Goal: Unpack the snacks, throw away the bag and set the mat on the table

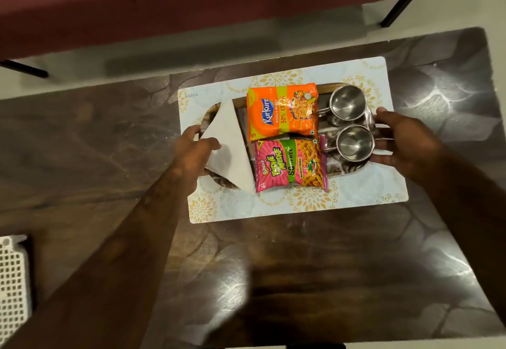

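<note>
A pale patterned mat (356, 201) lies flat on the dark glossy table (273, 266). On the mat rests a brown oval tray (276, 87). The tray holds an orange Kurkure snack packet (282, 112), a pink Bingo snack packet (290, 165), a folded white napkin (231, 146) and two steel cups (347, 102) (354, 142). My left hand (191, 151) grips the tray's left end, thumb on the napkin. My right hand (402, 138) holds the tray's right end beside the cups. No bag is in view.
A dark red sofa (191, 1) on black legs stands beyond the table's far edge. A white perforated basket (12, 274) shows at the lower left edge. Light reflections shine on the table top near me and at the right.
</note>
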A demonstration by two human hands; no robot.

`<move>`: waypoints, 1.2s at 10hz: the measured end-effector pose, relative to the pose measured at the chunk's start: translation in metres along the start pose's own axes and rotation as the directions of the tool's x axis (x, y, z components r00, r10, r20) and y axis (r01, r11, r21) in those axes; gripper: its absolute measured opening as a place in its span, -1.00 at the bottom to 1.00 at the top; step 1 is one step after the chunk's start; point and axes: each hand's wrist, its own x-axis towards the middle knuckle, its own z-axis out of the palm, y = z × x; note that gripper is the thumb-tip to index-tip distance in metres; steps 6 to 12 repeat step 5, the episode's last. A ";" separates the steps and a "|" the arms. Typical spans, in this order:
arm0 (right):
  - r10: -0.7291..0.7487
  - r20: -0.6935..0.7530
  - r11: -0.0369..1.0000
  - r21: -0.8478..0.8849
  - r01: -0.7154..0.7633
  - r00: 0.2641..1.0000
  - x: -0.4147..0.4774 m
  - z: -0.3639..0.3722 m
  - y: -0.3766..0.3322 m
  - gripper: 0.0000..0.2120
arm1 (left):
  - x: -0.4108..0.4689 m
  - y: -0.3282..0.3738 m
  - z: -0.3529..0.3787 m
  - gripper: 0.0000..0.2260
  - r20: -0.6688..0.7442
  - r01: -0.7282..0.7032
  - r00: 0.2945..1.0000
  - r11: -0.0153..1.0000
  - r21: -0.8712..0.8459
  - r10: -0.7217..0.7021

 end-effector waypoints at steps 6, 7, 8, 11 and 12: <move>-0.175 -0.097 0.958 -0.246 0.147 0.980 -0.046 -0.022 0.059 -0.90 | -0.057 -0.042 -0.045 -0.58 0.012 -0.204 0.973 0.843 0.498 0.229; -0.175 -0.097 0.958 -0.246 0.147 0.980 -0.046 -0.022 0.059 -0.90 | -0.057 -0.042 -0.045 -0.58 0.012 -0.204 0.973 0.843 0.498 0.229; -0.175 -0.097 0.958 -0.246 0.147 0.980 -0.046 -0.022 0.059 -0.90 | -0.057 -0.042 -0.045 -0.58 0.012 -0.204 0.973 0.843 0.498 0.229; -0.175 -0.097 0.958 -0.246 0.147 0.980 -0.046 -0.022 0.059 -0.90 | -0.057 -0.042 -0.045 -0.58 0.012 -0.204 0.973 0.843 0.498 0.229; -0.175 -0.097 0.958 -0.246 0.147 0.980 -0.046 -0.022 0.059 -0.90 | -0.057 -0.042 -0.045 -0.58 0.012 -0.204 0.973 0.843 0.498 0.229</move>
